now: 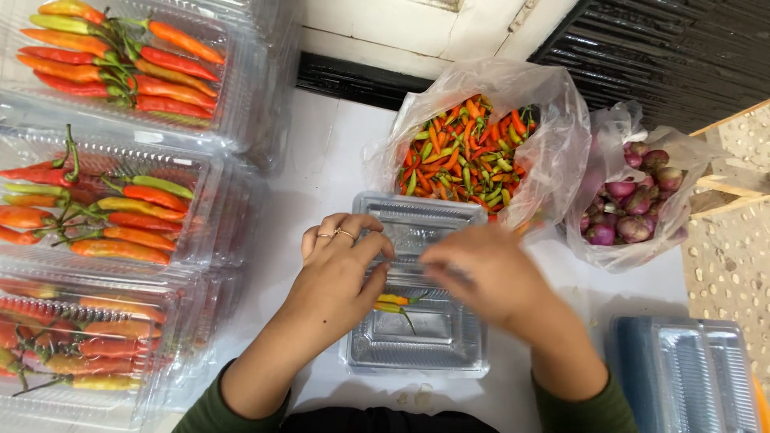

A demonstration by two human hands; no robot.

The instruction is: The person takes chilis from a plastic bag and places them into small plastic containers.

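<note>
Chillies point(395, 302) lie in the open clear clamshell point(417, 341) under my hands; my left hand point(341, 269) is loosely curled, pinching nothing I can see, my blurred right hand point(481, 277) I cannot tell. A careless nudge could tip the light box

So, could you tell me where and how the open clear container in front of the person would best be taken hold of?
Probably by the near rim of the open clear container, coming from the person's side. That edge is bare and turned outward like a lip, while the left hand and right hand cover its middle, the chilies lie inside, and the bag of small chilies crowds the far end.
</note>
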